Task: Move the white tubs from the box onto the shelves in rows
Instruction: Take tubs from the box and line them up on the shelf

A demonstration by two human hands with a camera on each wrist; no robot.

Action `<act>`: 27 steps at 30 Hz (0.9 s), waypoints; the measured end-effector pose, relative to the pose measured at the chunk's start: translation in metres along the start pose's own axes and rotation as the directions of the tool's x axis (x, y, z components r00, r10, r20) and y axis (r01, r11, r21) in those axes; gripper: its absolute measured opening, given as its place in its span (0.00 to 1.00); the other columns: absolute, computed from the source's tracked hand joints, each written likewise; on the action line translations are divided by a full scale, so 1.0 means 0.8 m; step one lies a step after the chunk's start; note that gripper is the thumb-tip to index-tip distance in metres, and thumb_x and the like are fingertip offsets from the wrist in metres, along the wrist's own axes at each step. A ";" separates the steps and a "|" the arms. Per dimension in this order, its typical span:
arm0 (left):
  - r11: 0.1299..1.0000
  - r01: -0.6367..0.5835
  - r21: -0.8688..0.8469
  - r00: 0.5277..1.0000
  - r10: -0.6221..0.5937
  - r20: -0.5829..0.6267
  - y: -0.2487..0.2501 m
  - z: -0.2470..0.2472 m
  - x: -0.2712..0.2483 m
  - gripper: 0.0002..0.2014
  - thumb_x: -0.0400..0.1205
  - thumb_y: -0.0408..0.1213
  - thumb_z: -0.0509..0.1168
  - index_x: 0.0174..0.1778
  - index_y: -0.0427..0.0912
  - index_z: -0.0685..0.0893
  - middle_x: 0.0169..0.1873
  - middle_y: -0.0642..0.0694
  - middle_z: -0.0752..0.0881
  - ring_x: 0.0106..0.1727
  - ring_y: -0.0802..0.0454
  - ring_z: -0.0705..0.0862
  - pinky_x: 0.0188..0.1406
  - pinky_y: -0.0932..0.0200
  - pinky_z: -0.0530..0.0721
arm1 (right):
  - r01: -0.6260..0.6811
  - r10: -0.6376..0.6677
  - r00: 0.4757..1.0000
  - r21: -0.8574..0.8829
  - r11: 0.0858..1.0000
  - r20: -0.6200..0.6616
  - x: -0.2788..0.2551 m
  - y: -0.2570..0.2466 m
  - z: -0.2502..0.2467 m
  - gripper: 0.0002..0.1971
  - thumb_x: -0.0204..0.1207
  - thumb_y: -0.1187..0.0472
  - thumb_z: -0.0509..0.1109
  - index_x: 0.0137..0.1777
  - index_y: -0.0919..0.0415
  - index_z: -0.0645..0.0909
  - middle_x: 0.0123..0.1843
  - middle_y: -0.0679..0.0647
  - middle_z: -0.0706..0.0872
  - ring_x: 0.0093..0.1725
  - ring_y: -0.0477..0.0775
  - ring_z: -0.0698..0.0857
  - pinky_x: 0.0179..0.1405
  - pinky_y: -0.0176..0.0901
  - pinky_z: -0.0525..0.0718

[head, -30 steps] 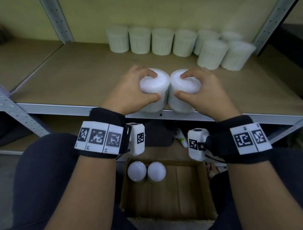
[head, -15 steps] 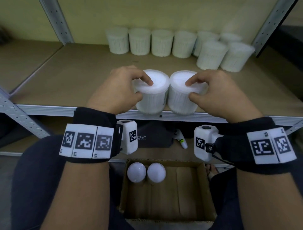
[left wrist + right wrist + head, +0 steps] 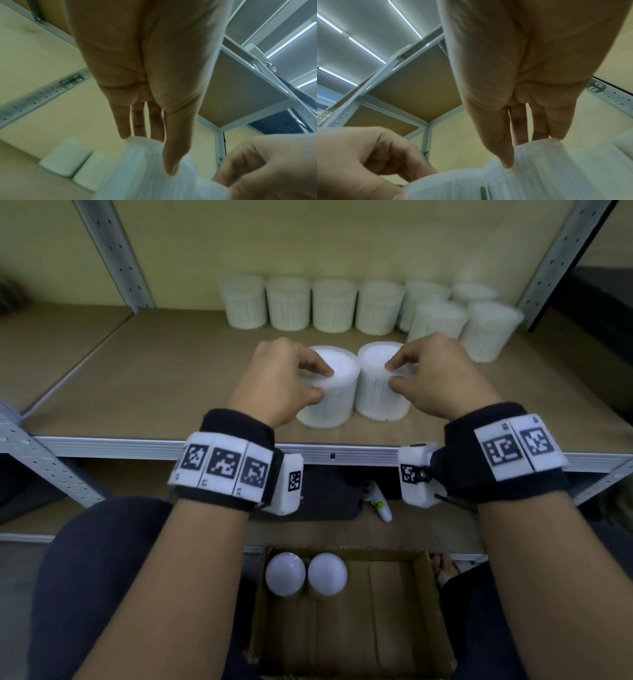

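Two white ribbed tubs stand side by side on the wooden shelf [image 3: 164,378], a little behind its front rail. My left hand [image 3: 322,384] grips the left tub [image 3: 337,402] by its lid rim, thumb near, fingers over the top. My right hand [image 3: 392,376] grips the right tub [image 3: 376,402] the same way. The left wrist view shows my left hand [image 3: 154,154] round its tub [image 3: 137,169]; the right wrist view shows my right hand [image 3: 523,151] on its tub [image 3: 556,169]. Two more tubs [image 3: 285,573] sit in the cardboard box [image 3: 424,594] below.
A row of several white tubs [image 3: 334,304] lines the back of the shelf, with two more [image 3: 489,332] in front at the right. Grey metal uprights [image 3: 113,254] stand at both back corners. A dark item and a white bottle [image 3: 378,503] lie on the lower shelf.
Both hands have carried their tubs from the shelf's front edge farther back onto the board. The box and the back row are unchanged.
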State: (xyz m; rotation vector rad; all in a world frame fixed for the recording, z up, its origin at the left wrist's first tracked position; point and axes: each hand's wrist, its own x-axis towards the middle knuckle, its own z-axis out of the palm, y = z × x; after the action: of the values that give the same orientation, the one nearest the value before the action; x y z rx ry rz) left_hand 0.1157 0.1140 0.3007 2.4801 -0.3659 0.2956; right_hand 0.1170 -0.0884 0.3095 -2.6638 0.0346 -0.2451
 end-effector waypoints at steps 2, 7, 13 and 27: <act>1.000 -0.014 0.018 1.000 0.014 0.007 0.004 0.005 0.016 0.14 0.74 0.35 0.75 0.56 0.48 0.89 0.59 0.51 0.88 0.54 0.65 0.80 0.55 0.76 0.69 | 0.006 -0.006 1.000 -0.028 1.000 0.008 0.017 -0.001 0.000 0.14 0.76 0.63 0.71 0.62 0.60 0.85 0.69 0.58 0.81 0.66 0.56 0.82 0.54 0.35 0.72; 1.000 0.010 0.023 1.000 -0.010 0.017 0.003 0.022 0.068 0.16 0.74 0.34 0.75 0.58 0.44 0.89 0.60 0.47 0.87 0.62 0.56 0.83 0.57 0.73 0.70 | -0.014 0.015 1.000 -0.042 0.999 0.017 0.061 0.000 0.002 0.14 0.75 0.65 0.71 0.61 0.61 0.86 0.67 0.59 0.83 0.64 0.58 0.83 0.62 0.42 0.79; 0.999 0.025 0.024 0.999 -0.026 0.024 -0.007 0.040 0.130 0.16 0.74 0.33 0.75 0.58 0.41 0.88 0.59 0.45 0.88 0.61 0.54 0.85 0.58 0.72 0.74 | -0.037 0.037 0.999 -0.011 0.999 0.007 0.105 0.000 0.006 0.13 0.75 0.66 0.72 0.60 0.62 0.87 0.63 0.58 0.87 0.61 0.57 0.85 0.63 0.44 0.82; 0.999 0.033 0.025 0.999 -0.033 0.008 -0.017 0.069 0.210 0.16 0.78 0.34 0.70 0.62 0.40 0.87 0.62 0.44 0.86 0.66 0.51 0.81 0.70 0.64 0.75 | -0.041 0.040 0.999 -0.030 0.999 -0.022 0.178 0.012 0.022 0.13 0.77 0.67 0.68 0.60 0.64 0.86 0.64 0.62 0.85 0.61 0.61 0.85 0.62 0.48 0.84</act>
State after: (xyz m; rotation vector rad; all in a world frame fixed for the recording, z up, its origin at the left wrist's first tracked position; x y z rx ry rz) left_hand 0.2843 0.0596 0.2988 2.5095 -0.3263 0.2777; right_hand 0.2604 -0.0989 0.3134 -2.6874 0.0995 -0.2620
